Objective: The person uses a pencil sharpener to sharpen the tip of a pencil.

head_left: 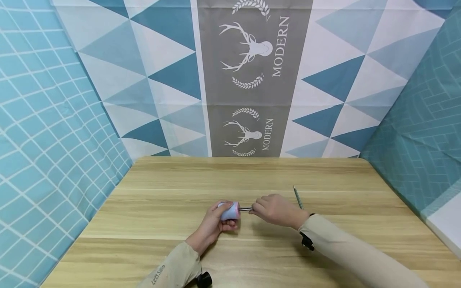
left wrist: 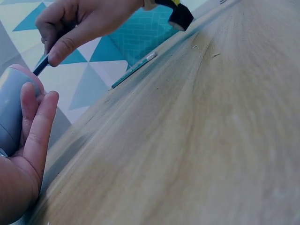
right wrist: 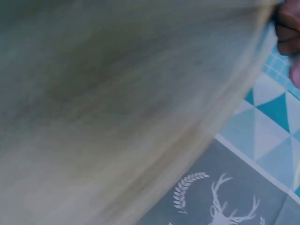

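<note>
We see the left hand (head_left: pixel 212 225) grip a cup (head_left: pixel 229 213). The right hand (head_left: pixel 275 209), fingers curled, pinches a rod (head_left: pixel 245 209).

The left hand (left wrist: pixel 33 149) holds a blue cup (left wrist: pixel 9 110), while the right hand (left wrist: pixel 83 28) pinches a dark stick (left wrist: pixel 41 65) at its pink rim; a green pencil (left wrist: pixel 133 71) lies on the wooden table (left wrist: pixel 187 140).

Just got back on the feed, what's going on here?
A person is working with both hands above a wooden table. The left hand grips a light blue cylinder with a pink rim, tipped on its side. The right hand holds a slim dark rod, its far end at the pink rim; how far in it goes, I can't tell. A green pencil lies on the table, in neither hand.
</note>
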Available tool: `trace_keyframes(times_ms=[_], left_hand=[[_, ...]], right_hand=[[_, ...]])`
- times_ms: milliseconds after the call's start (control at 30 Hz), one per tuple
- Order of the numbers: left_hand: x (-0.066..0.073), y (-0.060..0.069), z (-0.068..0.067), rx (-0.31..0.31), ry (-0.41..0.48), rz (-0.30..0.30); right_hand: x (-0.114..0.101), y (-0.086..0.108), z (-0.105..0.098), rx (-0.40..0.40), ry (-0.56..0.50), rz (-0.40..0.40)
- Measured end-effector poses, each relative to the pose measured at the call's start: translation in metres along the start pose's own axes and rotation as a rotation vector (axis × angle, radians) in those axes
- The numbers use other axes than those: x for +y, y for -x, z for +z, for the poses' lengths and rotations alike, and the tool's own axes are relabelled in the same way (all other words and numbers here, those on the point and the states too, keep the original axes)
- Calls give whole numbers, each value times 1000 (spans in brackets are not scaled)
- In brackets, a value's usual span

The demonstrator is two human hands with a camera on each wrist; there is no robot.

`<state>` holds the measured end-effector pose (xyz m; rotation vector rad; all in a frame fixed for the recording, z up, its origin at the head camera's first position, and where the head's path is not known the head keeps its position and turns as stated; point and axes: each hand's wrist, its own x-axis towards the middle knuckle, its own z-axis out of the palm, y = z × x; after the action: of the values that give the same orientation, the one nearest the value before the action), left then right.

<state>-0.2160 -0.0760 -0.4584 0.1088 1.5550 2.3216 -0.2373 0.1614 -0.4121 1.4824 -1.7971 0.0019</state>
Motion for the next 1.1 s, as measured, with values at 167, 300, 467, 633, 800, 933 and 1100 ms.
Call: trace_keyframes(times_ms=[167,300,467,633,800,933,1100], left_hand=[[0,0,-1,6,24,-11],[0,1,-1,22,36,-16],[0,-1,-1,38,35,-15],[-2,0,1,42,14,3],[-3,2,2,0,-45,14],[-2,2,1,-9,-55,9],[-1,0,1,-7,-25,5]], right_hand=[[-5,-2,11,90,-76,93],[-13,-5,9,-30,-391,395],[-16,-17,1,-184,-932,939],[-10,-19,0,-269,-1432,1359],[-6,-12,0,-485,-1777,1594],[-5,-11,-2,-521,-1802,1568],[-5,-11,-9,-407,-1444,1288]])
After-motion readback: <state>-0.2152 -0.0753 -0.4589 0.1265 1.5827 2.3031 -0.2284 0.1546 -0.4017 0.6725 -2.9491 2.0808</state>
